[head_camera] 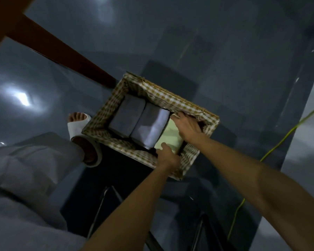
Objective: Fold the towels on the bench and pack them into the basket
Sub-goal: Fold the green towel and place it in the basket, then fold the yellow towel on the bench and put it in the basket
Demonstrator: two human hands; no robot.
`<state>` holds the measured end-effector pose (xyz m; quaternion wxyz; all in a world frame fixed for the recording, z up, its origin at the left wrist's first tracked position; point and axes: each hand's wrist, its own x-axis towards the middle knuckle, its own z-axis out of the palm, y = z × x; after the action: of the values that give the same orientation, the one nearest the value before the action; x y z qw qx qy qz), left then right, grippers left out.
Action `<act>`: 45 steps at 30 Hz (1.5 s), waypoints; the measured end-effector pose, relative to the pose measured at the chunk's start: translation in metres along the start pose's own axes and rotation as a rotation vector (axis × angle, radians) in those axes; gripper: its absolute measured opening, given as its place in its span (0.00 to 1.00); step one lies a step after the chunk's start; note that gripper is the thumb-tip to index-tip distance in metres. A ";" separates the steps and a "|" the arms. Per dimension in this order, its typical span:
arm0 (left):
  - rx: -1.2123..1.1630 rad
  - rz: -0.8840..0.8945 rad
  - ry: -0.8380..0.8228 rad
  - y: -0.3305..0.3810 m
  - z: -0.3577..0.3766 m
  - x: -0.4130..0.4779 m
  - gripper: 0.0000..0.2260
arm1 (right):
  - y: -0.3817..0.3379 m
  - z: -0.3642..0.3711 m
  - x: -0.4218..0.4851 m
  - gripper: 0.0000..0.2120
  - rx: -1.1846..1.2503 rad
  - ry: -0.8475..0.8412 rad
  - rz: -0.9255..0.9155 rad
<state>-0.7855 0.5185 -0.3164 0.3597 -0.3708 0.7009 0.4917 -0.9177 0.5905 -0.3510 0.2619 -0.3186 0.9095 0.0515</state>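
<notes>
**Pale towel at the right end of the checked basket**

The floor point(225, 51) is dark grey and glossy, throwing back blurred patches of light at mid left and along the top. A brown wooden beam point(62, 51) slants from the upper left down to the basket's far corner. A yellow-green cord point(279, 142) trails down the right side, and a dark metal frame point(101, 205) shows at the bottom.

The basket point(176, 100), lined in brown-and-white check, stands on the floor at centre frame. Two grey folded towels point(129, 115) lie side by side in it, with the pale towel point(170, 134) at its right end. The right hand point(188, 127) lies flat on the pale towel, fingers straight and together. The left hand point(168, 156) grips the towel's near edge, thumb on top, the other fingers hidden. A white slipper point(78, 127) and a grey trouser leg point(25, 160) are at the left.
</notes>
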 end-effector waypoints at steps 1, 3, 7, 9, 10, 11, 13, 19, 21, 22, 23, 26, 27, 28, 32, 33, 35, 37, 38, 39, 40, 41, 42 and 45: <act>0.196 0.059 0.036 -0.001 0.002 0.000 0.34 | 0.000 0.003 0.002 0.27 -0.002 0.026 0.002; 0.541 0.225 0.110 -0.004 0.004 -0.002 0.35 | -0.003 0.010 0.005 0.26 -0.056 0.084 -0.009; 0.789 0.305 -0.132 -0.016 0.003 0.010 0.39 | -0.006 0.018 0.007 0.21 -0.159 0.153 -0.011; 0.774 0.261 -0.256 -0.016 0.001 0.018 0.39 | -0.003 0.018 0.006 0.21 -0.083 0.056 0.017; 0.754 0.256 -0.289 -0.016 0.000 0.021 0.38 | -0.001 0.020 0.006 0.24 -0.046 0.007 0.034; 0.726 0.256 -0.313 -0.015 -0.002 0.022 0.36 | 0.001 0.023 0.006 0.28 -0.023 -0.043 0.054; 0.665 0.263 -0.322 -0.012 -0.009 0.022 0.33 | 0.002 0.022 0.007 0.33 0.010 -0.122 0.087; 0.443 0.318 -0.065 -0.015 -0.050 0.015 0.28 | -0.004 0.006 0.008 0.25 0.055 -0.135 0.106; 0.441 0.330 0.028 -0.021 -0.073 0.015 0.27 | -0.007 -0.001 0.007 0.23 0.095 -0.091 0.075; 0.449 0.332 0.064 -0.024 -0.085 0.014 0.27 | -0.010 -0.005 0.007 0.23 0.130 -0.091 0.055; 0.458 0.337 0.094 -0.025 -0.099 0.012 0.26 | -0.013 -0.011 0.007 0.24 0.171 -0.099 0.041; 0.490 0.371 0.160 -0.023 -0.137 0.004 0.24 | -0.027 -0.035 0.009 0.25 0.293 -0.109 0.006; 0.493 0.379 0.184 -0.022 -0.150 0.000 0.23 | -0.034 -0.045 0.010 0.25 0.321 -0.094 -0.018; 0.488 0.385 0.210 -0.021 -0.162 -0.005 0.23 | -0.043 -0.055 0.011 0.25 0.337 -0.079 -0.046; 0.488 0.435 0.350 -0.014 -0.219 -0.035 0.21 | -0.091 -0.098 0.024 0.30 0.347 -0.013 -0.157; 0.493 0.455 0.384 -0.014 -0.234 -0.044 0.20 | -0.104 -0.110 0.026 0.31 0.352 0.017 -0.190; 0.512 0.468 0.431 -0.015 -0.265 -0.064 0.18 | -0.133 -0.140 0.024 0.26 0.356 0.093 -0.253; 0.551 0.483 0.478 -0.018 -0.293 -0.085 0.19 | -0.161 -0.170 0.020 0.19 0.365 0.186 -0.305; 0.566 0.496 0.508 -0.020 -0.305 -0.096 0.20 | -0.175 -0.185 0.018 0.17 0.371 0.223 -0.329; 0.566 0.513 0.541 -0.022 -0.316 -0.108 0.20 | -0.189 -0.199 0.015 0.16 0.379 0.246 -0.347; 0.558 0.530 0.574 -0.025 -0.328 -0.120 0.20 | -0.203 -0.212 0.012 0.15 0.389 0.268 -0.366; 0.546 0.552 0.612 -0.027 -0.338 -0.132 0.20 | -0.216 -0.223 0.009 0.15 0.398 0.291 -0.383; 0.537 0.574 0.654 -0.029 -0.349 -0.145 0.19 | -0.228 -0.235 0.006 0.14 0.405 0.316 -0.404; 0.512 0.624 0.786 -0.039 -0.382 -0.185 0.16 | -0.265 -0.267 -0.004 0.12 0.404 0.397 -0.464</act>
<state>-0.7186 0.1745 -0.0737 -0.0125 -0.2021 0.9556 0.2141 -0.8727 0.3129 -0.1003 0.1425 -0.4619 0.8381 -0.2528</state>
